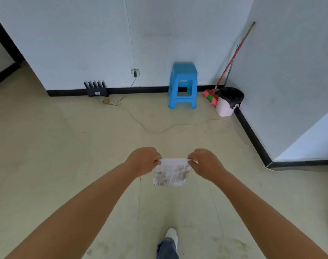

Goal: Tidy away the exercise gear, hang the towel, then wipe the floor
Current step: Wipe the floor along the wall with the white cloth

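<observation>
A small white wipe [170,172], smeared with grey dirt, hangs in front of me above the pale floor [66,146]. My left hand [143,160] pinches its upper left corner and my right hand [206,163] pinches its upper right corner, so the sheet is stretched flat between them. Both arms reach forward at about waist height. No exercise gear or towel is in view.
A blue plastic stool [182,85] stands against the far wall. To its right are a red broom [228,66] and a white bin with a black liner [228,101] in the corner. A black router [96,89] and a thin cable [159,128] lie on the floor. My foot [171,236] shows below.
</observation>
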Demonstrator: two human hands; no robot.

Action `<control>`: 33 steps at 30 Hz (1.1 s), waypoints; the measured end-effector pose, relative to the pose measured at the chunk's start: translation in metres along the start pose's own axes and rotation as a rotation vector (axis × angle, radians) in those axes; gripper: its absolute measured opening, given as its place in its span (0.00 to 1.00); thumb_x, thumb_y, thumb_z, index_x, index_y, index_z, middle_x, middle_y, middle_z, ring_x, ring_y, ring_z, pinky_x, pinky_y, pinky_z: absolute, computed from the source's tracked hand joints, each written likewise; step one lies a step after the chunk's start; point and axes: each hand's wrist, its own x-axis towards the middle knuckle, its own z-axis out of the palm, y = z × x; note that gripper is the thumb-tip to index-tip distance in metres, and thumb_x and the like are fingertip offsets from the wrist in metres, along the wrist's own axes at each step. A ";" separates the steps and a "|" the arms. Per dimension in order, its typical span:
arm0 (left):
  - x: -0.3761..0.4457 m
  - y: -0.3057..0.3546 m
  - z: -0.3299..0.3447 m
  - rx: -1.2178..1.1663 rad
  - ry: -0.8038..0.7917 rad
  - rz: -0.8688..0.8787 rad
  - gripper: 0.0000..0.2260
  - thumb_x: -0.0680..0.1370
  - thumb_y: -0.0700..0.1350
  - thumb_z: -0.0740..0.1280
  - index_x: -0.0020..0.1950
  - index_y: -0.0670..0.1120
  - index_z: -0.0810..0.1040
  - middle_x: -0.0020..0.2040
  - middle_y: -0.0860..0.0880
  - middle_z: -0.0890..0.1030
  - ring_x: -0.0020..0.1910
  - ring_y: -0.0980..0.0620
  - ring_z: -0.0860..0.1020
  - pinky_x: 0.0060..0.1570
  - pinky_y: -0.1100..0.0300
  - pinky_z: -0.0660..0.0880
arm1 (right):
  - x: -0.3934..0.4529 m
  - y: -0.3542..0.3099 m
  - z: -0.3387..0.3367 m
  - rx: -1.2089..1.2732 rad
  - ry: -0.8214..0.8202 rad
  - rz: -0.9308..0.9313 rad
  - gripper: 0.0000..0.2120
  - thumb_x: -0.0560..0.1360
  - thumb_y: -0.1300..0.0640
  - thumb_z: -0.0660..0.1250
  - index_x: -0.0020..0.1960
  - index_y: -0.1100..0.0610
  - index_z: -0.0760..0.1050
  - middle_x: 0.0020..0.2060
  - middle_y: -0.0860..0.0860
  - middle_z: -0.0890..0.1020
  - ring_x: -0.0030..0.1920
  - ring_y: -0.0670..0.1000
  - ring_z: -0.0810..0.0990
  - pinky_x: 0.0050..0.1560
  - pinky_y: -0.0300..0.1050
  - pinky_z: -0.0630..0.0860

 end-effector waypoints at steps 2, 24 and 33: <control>0.053 -0.021 -0.025 0.016 0.003 -0.002 0.14 0.83 0.45 0.54 0.48 0.42 0.76 0.36 0.54 0.65 0.51 0.48 0.73 0.46 0.59 0.65 | 0.058 0.013 -0.017 -0.015 -0.016 -0.019 0.13 0.79 0.59 0.60 0.58 0.60 0.79 0.54 0.56 0.80 0.57 0.54 0.76 0.54 0.40 0.70; 0.715 -0.160 -0.267 0.337 0.087 0.067 0.11 0.81 0.40 0.59 0.62 0.43 0.74 0.57 0.46 0.78 0.55 0.47 0.78 0.52 0.58 0.74 | 0.696 0.229 -0.180 -0.249 0.011 0.197 0.12 0.78 0.59 0.57 0.55 0.61 0.77 0.49 0.56 0.79 0.47 0.53 0.75 0.46 0.44 0.71; 0.973 -0.191 -0.318 0.244 0.005 -0.026 0.11 0.81 0.39 0.57 0.61 0.43 0.74 0.58 0.46 0.78 0.56 0.46 0.78 0.52 0.56 0.75 | 0.937 0.361 -0.222 -0.175 -0.078 0.174 0.13 0.78 0.59 0.57 0.54 0.61 0.79 0.47 0.55 0.79 0.50 0.55 0.78 0.49 0.45 0.73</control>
